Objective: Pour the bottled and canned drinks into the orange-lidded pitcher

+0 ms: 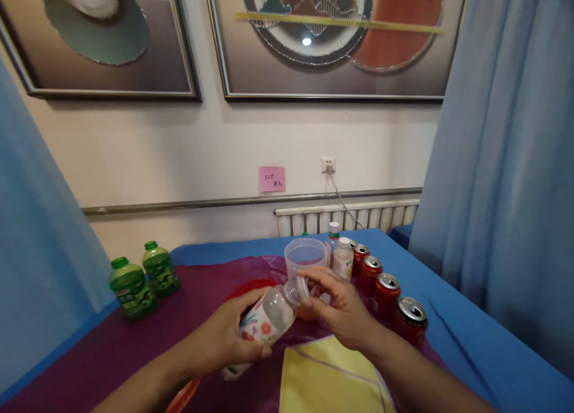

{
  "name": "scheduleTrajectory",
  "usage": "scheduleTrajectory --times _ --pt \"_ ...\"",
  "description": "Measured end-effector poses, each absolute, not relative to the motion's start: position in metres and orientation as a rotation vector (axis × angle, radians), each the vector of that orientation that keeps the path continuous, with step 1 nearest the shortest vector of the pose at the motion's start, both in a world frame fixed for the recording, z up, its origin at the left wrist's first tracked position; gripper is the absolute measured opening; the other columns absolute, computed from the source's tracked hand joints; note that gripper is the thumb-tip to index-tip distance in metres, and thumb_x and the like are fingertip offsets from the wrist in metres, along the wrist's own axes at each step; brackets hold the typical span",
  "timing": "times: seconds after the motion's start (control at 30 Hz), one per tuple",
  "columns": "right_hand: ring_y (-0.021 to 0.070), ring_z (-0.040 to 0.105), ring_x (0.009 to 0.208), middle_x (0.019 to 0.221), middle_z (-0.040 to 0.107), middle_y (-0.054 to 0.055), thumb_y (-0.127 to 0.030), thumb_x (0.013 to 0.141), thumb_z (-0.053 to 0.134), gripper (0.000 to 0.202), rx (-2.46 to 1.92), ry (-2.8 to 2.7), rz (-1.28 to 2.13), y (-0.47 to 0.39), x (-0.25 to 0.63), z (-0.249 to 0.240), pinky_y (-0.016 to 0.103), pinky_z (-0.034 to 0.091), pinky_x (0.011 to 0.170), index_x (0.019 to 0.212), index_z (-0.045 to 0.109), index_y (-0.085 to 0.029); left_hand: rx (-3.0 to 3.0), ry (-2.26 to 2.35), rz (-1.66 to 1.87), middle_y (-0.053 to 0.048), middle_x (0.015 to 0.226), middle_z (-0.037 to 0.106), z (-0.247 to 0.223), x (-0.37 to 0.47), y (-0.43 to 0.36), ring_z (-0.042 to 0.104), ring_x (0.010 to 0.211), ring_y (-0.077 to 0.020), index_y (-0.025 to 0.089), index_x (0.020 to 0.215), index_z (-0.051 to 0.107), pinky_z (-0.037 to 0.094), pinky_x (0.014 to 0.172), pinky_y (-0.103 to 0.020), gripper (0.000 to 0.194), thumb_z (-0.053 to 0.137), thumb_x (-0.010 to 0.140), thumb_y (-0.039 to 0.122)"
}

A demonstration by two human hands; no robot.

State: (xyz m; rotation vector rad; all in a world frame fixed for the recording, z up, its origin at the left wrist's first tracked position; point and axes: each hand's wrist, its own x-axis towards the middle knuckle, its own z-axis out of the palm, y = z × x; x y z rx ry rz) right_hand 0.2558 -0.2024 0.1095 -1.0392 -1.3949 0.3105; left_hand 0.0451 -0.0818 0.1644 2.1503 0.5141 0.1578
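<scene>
My left hand (pixel 240 329) is wrapped around a clear plastic bottle (pixel 275 311) with a fruit-patterned label, tilted with its neck up to the right. At the neck, the fingers of my right hand (pixel 341 302) grip the white bottle cap (pixel 303 287). Whether the cap is still threaded on cannot be made out. Just behind the hands stands a translucent plastic tub (pixel 305 251). Something red (pixel 258 284) lies behind the bottle, partly hidden. Below my right hand is a yellow cloth (pixel 327 377) with a purple line across it.
Two green bottles (pixel 133 288) stand at the left. Several opened red cans (pixel 386 293) line the right side, with a white-capped bottle (pixel 343 260) near the tub. Purple sheeting (pixel 197 293) covers part of the blue tablecloth (pixel 475 335). Blue curtains (pixel 497 162) hang at both sides.
</scene>
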Motion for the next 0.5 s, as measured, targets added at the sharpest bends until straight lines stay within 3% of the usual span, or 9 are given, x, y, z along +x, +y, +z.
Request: scheduleTrajectory --times 0.17,0.3,0.4,0.5 --pt "0.0192 0.064 0.11 0.125 0.065 0.007 -0.034 0.093 0.065 0.036 -1.029 -1.665 0.42 -0.217 0.248 0.109 0.034 0.054 0.091 0.128 0.067 -0.028 2.055 0.428 -0.058 0.0 0.105 0.069 0.151 0.023 -0.078 0.059 0.087 -0.0186 0.023 0.117 0.064 0.045 0.074 -0.025 0.062 0.083 0.059 0.036" --pt "0.0211 0.062 0.118 0.127 0.065 0.006 -0.038 0.096 0.061 0.033 -1.066 -1.749 0.491 -0.229 0.245 0.111 0.04 0.049 0.101 0.128 0.068 -0.031 1.932 0.447 -0.171 0.001 0.098 0.069 0.138 0.012 -0.078 0.058 0.083 -0.0188 0.023 0.112 0.068 0.046 0.072 -0.026 0.068 0.085 0.052 0.048" --pt "0.0209 0.064 0.11 0.123 0.066 0.006 -0.046 0.095 0.062 0.037 -1.063 -1.741 0.546 -0.232 0.243 0.107 0.037 0.052 0.093 0.128 0.068 -0.029 1.909 0.477 -0.176 0.002 0.099 0.069 0.126 0.009 -0.085 0.06 0.087 -0.0208 0.026 0.115 0.068 0.048 0.075 -0.028 0.074 0.086 0.047 0.047" --pt "0.0186 0.063 0.09 0.103 0.067 0.005 -0.057 0.091 0.062 0.041 -1.154 -1.701 0.518 -0.232 0.238 0.097 0.031 0.052 0.078 0.116 0.07 -0.025 1.975 0.545 -0.107 0.001 0.112 0.07 0.113 0.006 -0.096 0.062 0.097 -0.0246 0.03 0.13 0.061 0.051 0.084 -0.032 0.085 0.086 0.049 0.037"
